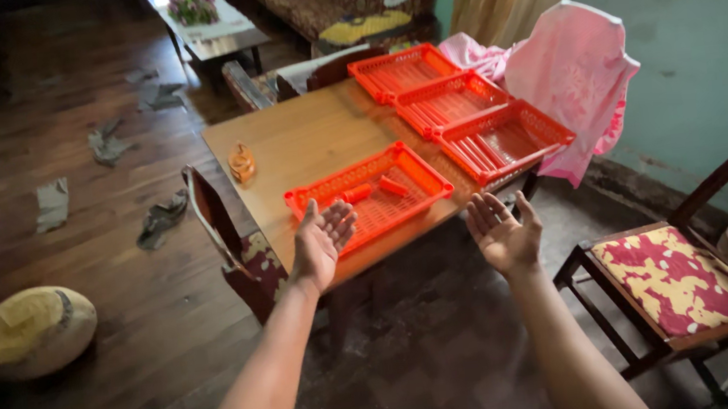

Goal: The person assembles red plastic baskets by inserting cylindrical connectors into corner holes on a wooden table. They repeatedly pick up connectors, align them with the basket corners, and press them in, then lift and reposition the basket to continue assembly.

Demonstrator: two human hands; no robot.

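My left hand [321, 240] and my right hand [502, 234] are stretched out in front of me, palms up, fingers apart, both empty. They hover at the near edge of a wooden table [304, 139]. Just beyond my left hand lies an orange plastic tray [407, 193] holding two small orange pieces [376, 189]. Three more orange trays [500, 140] sit in a row along the table's far right side. A small orange-brown object [242, 162] stands near the table's left edge.
A wooden chair [234, 244] is tucked in at the table's left. A cushioned chair [669, 277] stands at my right. Pink cloth [573, 69] drapes over a chair by the green wall. Scraps of cloth [161, 217] and a round pouf [33, 330] lie on the floor.
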